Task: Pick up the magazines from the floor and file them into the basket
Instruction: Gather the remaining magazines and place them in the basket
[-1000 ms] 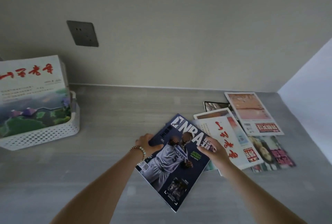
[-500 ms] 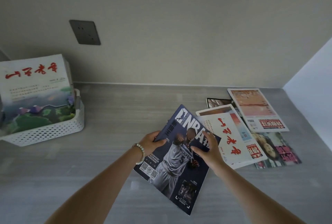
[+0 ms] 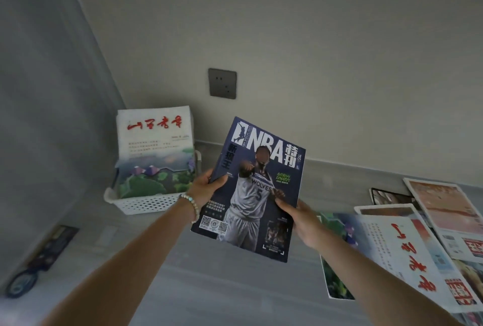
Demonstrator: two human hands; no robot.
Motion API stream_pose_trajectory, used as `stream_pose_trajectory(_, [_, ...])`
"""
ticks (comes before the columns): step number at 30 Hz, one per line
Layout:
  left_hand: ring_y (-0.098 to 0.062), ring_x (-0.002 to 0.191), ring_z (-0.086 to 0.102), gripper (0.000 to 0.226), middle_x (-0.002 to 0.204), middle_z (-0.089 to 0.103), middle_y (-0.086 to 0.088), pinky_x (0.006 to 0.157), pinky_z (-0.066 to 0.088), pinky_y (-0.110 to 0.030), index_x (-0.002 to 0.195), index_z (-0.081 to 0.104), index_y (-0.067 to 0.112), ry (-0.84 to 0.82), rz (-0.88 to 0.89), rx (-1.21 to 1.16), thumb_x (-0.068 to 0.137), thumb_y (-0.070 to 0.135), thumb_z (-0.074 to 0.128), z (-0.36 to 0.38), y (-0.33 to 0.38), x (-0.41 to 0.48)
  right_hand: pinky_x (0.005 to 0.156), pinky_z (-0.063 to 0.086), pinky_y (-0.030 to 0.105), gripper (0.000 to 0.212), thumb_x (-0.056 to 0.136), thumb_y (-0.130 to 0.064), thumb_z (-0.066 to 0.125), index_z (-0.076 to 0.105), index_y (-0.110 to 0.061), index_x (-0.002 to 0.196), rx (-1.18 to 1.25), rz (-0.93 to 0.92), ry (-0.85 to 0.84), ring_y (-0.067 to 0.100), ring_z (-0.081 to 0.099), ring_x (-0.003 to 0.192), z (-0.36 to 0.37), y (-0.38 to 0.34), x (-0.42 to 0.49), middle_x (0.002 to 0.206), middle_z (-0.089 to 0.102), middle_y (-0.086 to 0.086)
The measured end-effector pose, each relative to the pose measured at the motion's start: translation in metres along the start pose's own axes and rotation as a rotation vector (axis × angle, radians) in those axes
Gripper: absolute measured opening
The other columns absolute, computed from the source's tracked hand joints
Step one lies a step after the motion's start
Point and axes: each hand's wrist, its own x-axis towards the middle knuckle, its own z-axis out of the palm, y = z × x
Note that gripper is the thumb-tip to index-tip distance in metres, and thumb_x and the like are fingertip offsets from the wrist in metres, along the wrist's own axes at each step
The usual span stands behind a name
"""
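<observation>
A dark blue NBA magazine (image 3: 261, 169) with a basketball player on the cover is lifted off the floor, held in both hands. My left hand (image 3: 205, 189) grips its left edge and my right hand (image 3: 300, 221) grips its lower right edge. To the left stands a white perforated basket (image 3: 146, 204) against the wall, with a white magazine with red script (image 3: 154, 148) upright in it. Several more magazines lie spread on the floor at the right, among them a white one with red script (image 3: 402, 252) and a peach-coloured one (image 3: 441, 205).
A dark wall socket (image 3: 222, 83) sits above the basket. A grey wall or door panel (image 3: 47, 116) runs along the left. A dark lanyard with a round blue tag (image 3: 31, 270) lies on the floor at the lower left.
Both hands have raised the NBA magazine off the floor and carried it left toward the basket. My view has swung left, so the basket is now near centre.
</observation>
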Motion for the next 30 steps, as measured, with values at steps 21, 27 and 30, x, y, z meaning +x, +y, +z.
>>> stream_pose_trajectory(21, [-0.026, 0.104, 0.057, 0.041, 0.13, 0.054, -0.018, 0.09, 0.042, -0.031, 0.127, 0.048, -0.001, 0.303, -0.136, -0.077, 0.086, -0.005, 0.054, -0.254, 0.037, 0.058, 0.073, 0.053, 0.037, 0.046, 0.081, 0.005, 0.064, 0.046, 0.001, 0.123, -0.399, -0.373, -0.007, 0.022, 0.062, 0.079, 0.275, -0.055, 0.135, 0.108, 0.062, 0.017])
stream_pose_trajectory(27, [-0.026, 0.114, 0.056, 0.041, 0.126, 0.059, -0.011, 0.092, 0.043, -0.03, 0.125, 0.053, 0.006, 0.27, -0.196, -0.016, 0.085, 0.001, 0.059, -0.262, 0.01, 0.068, 0.048, 0.052, 0.013, 0.05, 0.077, -0.001, 0.07, 0.049, -0.002, 0.122, -0.467, -0.329, 0.045, 0.02, 0.064, 0.075, 0.269, -0.029, 0.147, 0.107, 0.065, 0.014])
stream_pose_trajectory(30, [-0.022, 0.104, 0.057, 0.04, 0.125, 0.059, -0.012, 0.09, 0.043, -0.029, 0.124, 0.054, 0.004, 0.263, -0.208, -0.04, 0.085, 0.001, 0.058, -0.266, 0.007, 0.07, 0.046, 0.049, 0.011, 0.047, 0.076, 0.001, 0.07, 0.048, -0.002, 0.118, -0.449, -0.299, 0.068, 0.011, 0.061, 0.067, 0.268, -0.027, 0.148, 0.098, 0.062, 0.01])
